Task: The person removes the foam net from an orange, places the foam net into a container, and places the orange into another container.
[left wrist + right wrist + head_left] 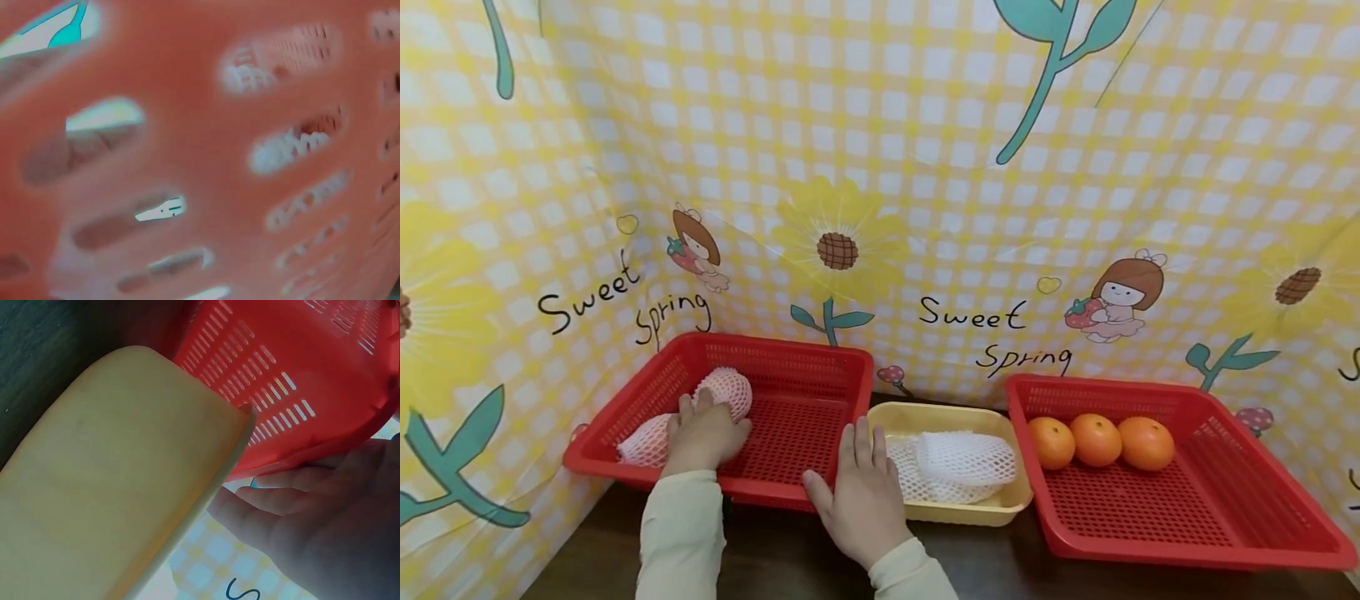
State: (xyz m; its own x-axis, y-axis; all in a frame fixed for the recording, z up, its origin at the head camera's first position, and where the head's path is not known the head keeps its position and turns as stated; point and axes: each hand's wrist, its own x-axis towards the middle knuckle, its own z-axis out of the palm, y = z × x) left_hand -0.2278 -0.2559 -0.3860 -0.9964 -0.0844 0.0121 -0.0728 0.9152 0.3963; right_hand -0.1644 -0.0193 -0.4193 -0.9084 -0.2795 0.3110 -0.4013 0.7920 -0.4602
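Observation:
My left hand point(706, 435) reaches into the left red basket point(797, 487), its fingers and thumb against a round fruit in white foam netting point(730, 390). Whether they grip it cannot be told. Just left of that hand lies another net-wrapped fruit point(647, 442), pinkish through its mesh. The left wrist view is filled by the basket's slotted wall point(187, 150), blurred and close. With fingers straight and spread, my right hand point(867, 492) is at the gap between this basket and the yellow tray point(962, 517); in the right wrist view, its fingers are beside the basket's rim.
White foam net sleeves point(966, 458) lie in the yellow tray. To the right, a second red basket point(1195, 508) holds three oranges point(1097, 440) in a row along its back left. A dark tabletop point(775, 558) lies in front, and a yellow checked cloth point(880, 150) hangs behind.

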